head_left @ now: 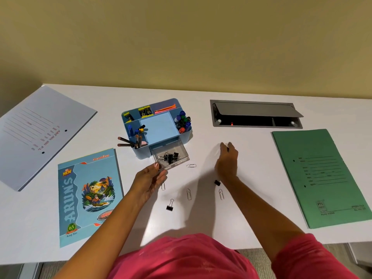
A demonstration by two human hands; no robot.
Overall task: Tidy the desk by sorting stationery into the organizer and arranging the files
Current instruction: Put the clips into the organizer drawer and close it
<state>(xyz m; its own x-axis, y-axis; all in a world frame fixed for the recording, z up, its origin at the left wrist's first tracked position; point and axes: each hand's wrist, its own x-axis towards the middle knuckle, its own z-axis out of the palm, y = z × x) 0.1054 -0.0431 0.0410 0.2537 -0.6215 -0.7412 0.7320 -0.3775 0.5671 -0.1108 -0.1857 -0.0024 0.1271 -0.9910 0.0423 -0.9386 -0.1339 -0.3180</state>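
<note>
Cropped pink top (181,258), blurred right grip (226,160)

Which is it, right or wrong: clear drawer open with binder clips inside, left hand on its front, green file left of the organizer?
One error: head view shows the green file right of the organizer, not left. Clear drawer is open with binder clips inside, left hand on its front.
</note>
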